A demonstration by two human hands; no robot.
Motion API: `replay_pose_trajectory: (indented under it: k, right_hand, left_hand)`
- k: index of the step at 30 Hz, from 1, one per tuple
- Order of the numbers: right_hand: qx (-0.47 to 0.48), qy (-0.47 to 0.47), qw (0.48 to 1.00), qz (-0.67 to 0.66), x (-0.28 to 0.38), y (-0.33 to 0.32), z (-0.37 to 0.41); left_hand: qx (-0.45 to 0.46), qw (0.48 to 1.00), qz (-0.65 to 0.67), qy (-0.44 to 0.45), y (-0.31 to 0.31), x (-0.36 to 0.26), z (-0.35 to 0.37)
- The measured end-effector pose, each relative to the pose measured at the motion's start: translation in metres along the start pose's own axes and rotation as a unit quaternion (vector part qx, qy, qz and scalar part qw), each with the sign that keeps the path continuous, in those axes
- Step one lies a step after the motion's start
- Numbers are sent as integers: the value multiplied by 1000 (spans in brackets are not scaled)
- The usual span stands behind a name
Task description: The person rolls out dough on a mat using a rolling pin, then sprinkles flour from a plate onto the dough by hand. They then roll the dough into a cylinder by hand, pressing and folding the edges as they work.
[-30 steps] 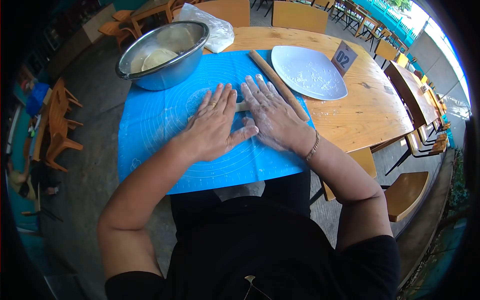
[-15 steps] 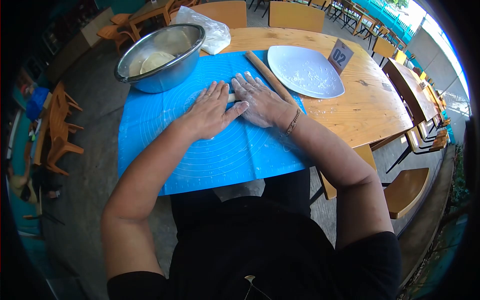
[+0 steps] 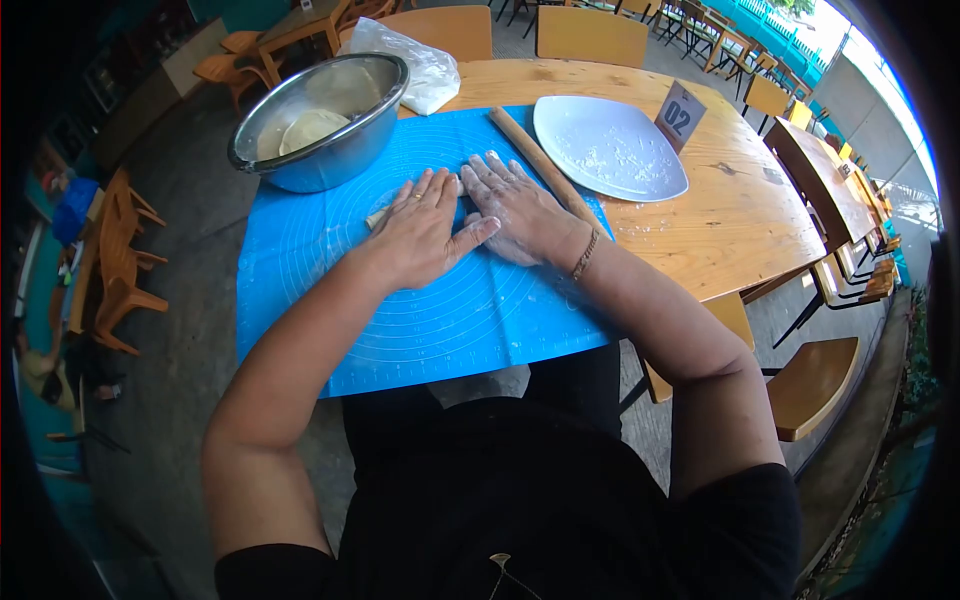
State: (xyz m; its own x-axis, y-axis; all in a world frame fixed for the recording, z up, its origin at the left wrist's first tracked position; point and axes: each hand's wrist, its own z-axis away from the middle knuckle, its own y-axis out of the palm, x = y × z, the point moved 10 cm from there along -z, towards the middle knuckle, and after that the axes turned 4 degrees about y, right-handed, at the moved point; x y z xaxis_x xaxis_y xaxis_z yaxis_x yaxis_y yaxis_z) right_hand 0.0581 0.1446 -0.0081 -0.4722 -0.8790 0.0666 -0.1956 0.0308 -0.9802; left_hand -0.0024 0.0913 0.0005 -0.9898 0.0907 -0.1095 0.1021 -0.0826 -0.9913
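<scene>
My left hand lies flat, fingers outstretched, over a roll of dough on the blue baking mat. One pale end of the dough shows past the outer side of that hand; the rest is hidden beneath my palms. Beside it, my right hand, dusted with flour, rests palm down with its fingers extended, and the two thumbs nearly meet. A wooden rolling pin lies along the mat's right side, just beyond my right hand. At the mat's far left corner stands a metal bowl with a lump of dough inside.
A white plate scattered with flour sits right of the rolling pin, with a number card marked 02 behind it. Behind the bowl is a clear plastic bag of white powder. Wooden chairs surround the table.
Both hands have shifted slightly toward me on the mat. A dough end now shows left of my left hand, while the piece seen between the hands is covered.
</scene>
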Motion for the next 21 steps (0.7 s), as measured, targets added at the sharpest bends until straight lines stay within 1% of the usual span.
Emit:
replay_pose_trajectory:
  k: [4,6,8,10,12,14,15,17,18,20,21]
  right_hand:
    - [37,22,999,-9,-11,-2,-22]
    - [32,35,998,-29,-9,-7,-16]
    - [-5,10,1000,1,1,-20,2]
    - [-6,-2,1000,-2,15,-25,23]
    - [-8,-13,1000,-5,19,-21,27]
    - [-31,-38,999,-22,20,-11,27]
    - [-33,-39,998,-21,19,-10,22]
    - [11,-4,1000,27,8,-1,2]
    - [9,-4,1000,27,6,-3,-6]
    - [44,17,999,27,-2,3,-21]
    - [42,30,999,3,-5,0,-25]
  left_hand:
    - [38,998,48,-35,-6,14,-15]
    - [33,998,49,-32,-5,15,-10]
    - [25,998,50,-29,-4,11,-1]
    - [2,999,22,46,-6,-12,17]
    - [2,998,27,55,1,-16,19]
    - [-37,995,69,66,4,-13,14]
    - [-39,995,68,66,2,-12,11]
    - [-14,1000,4,24,1,-3,-1]
    - [-16,1000,2,25,-4,-2,-6]
    - [3,1000,26,-12,-7,8,-15]
    - [4,1000,25,-12,-9,11,-20]
